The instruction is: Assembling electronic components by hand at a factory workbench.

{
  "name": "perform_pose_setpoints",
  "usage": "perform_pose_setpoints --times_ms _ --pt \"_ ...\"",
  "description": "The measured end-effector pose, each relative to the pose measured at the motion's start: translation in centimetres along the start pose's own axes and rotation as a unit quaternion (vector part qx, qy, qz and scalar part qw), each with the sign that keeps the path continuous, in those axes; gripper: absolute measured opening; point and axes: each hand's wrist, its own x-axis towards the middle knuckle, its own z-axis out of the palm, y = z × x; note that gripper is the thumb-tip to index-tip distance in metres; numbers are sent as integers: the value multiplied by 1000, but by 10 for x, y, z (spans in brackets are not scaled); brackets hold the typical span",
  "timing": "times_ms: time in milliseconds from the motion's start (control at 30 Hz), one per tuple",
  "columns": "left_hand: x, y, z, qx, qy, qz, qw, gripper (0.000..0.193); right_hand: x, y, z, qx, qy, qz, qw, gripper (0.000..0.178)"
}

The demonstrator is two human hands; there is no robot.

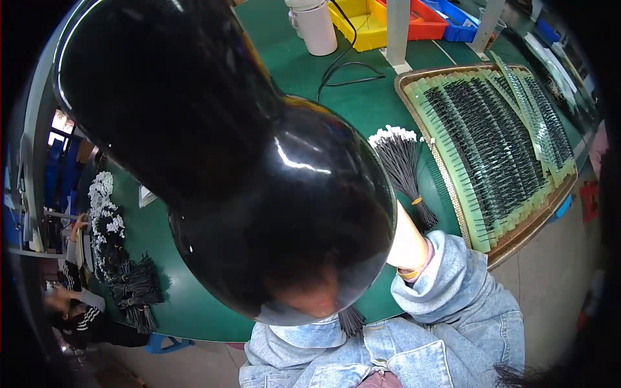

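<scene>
A large glossy black object (278, 213), with a broad stem and a rounded end, hangs close in front of me and covers the middle of the view. I cannot make out what it is. My right forearm (409, 242), in a rolled denim sleeve with a band at the wrist, reaches behind its right edge; the right hand is hidden. At its lower edge a dim skin-toned patch (314, 294) shows above my left sleeve; the left hand's fingers cannot be made out. Beside my right wrist lies a tied bundle of black wires (404, 168) with white ends.
A wicker tray (456, 213) at right holds rows of black parts on green strips. Yellow (369, 26), red (427, 22) and blue bins (460, 22) and a white cup (318, 29) stand at the back. More wire bundles (136, 291) lie left, near another person (77, 317).
</scene>
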Motion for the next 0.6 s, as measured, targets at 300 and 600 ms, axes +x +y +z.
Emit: perform_pose_setpoints --times_ms 300,600 --pt "3 -2 -12 -18 -5 -3 1000 32 1 -2 0 -18 -13 12 1000 19" --pt "1 -5 -11 2 8 26 1000 32 -1 0 6 32 35 28 999 19"
